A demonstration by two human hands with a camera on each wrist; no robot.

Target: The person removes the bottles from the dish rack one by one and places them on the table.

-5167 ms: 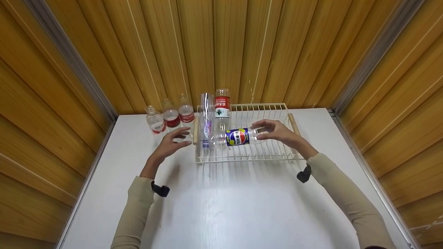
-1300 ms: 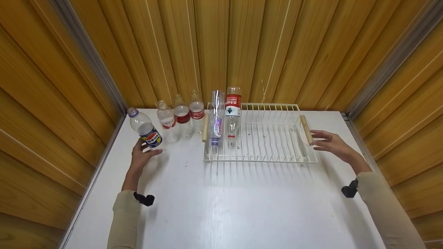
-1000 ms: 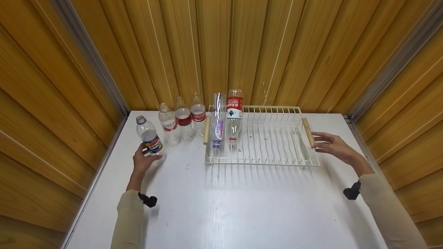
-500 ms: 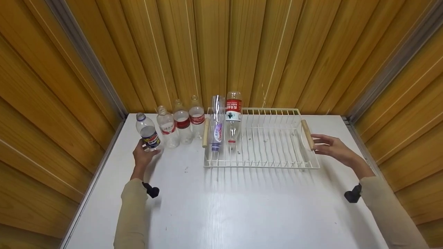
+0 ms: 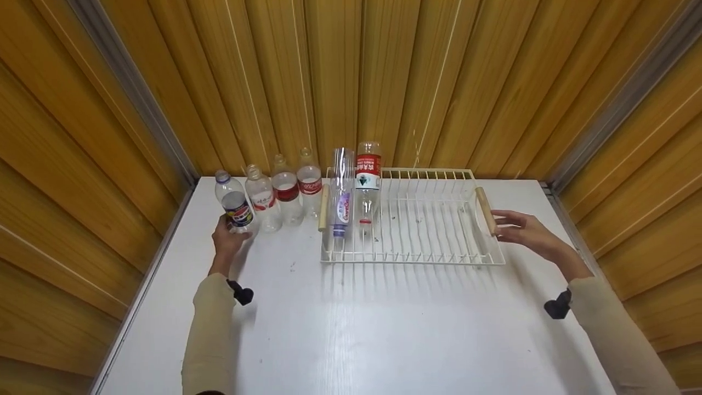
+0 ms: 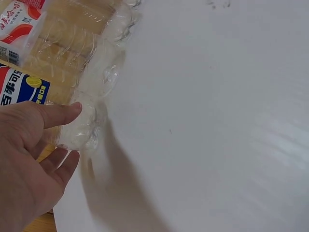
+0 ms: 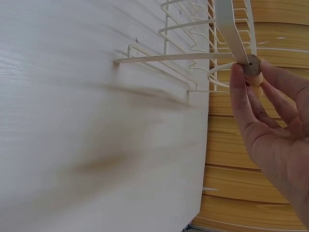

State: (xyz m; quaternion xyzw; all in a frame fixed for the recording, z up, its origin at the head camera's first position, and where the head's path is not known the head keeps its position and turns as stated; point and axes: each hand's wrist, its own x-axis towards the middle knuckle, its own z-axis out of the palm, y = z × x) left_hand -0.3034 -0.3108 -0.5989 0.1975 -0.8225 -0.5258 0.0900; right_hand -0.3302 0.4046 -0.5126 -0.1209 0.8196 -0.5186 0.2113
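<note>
My left hand [image 5: 227, 242] grips the lower part of a clear plastic bottle with a blue Pepsi label [image 5: 239, 213]. The bottle is upright at the left end of a row of bottles. In the left wrist view, thumb and fingers wrap the bottle [image 6: 81, 126] near its base. At the right, my right hand [image 5: 529, 236] holds the wooden handle [image 5: 486, 211] of a white wire rack [image 5: 412, 263]. Seen from the right wrist, fingertips lie on both sides of that handle [image 7: 252, 67]. A purple-capped bottle [image 5: 343, 206] and a red-and-white-labelled bottle [image 5: 368, 173] lean in the rack, cap ends down.
Beside the Pepsi bottle stand a bottle with a white-and-red label [image 5: 265, 200] and two with red labels, one dark [image 5: 287, 192] and one brighter [image 5: 310, 186]. The white table [image 5: 351, 329] meets wood-slat walls [image 5: 406, 82] at the back and sides.
The Pepsi bottle, earlier lying over the rack in my right hand, is now upright in my left hand at the far left. My right hand has moved to the rack's right handle.
</note>
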